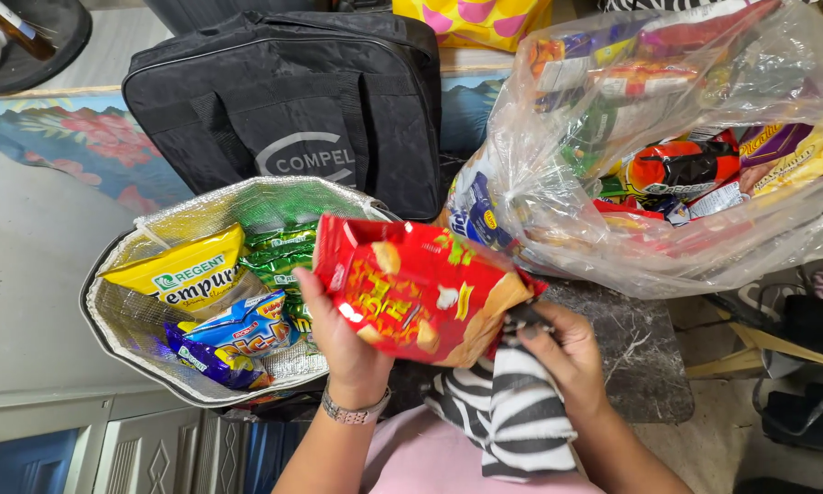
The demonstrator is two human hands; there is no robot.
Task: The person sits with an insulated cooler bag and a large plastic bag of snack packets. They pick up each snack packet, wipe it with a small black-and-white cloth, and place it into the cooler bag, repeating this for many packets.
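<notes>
Centrally, red snack bag (418, 297) — left hand (343, 343) fingers clenched beneath it, right hand (562, 352) gripping striped cloth (517, 402)

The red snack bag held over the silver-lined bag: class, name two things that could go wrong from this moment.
1. The left hand pinches the red snack bag at one end while the right hand also clutches a striped cloth, so the bag might slip.
2. The silver-lined bag already holds several packets, such as the yellow packet; pressing another in could crush chips.

Two hands (347, 352) — one red snack bag (416, 297), two black bags (288, 101).
</notes>
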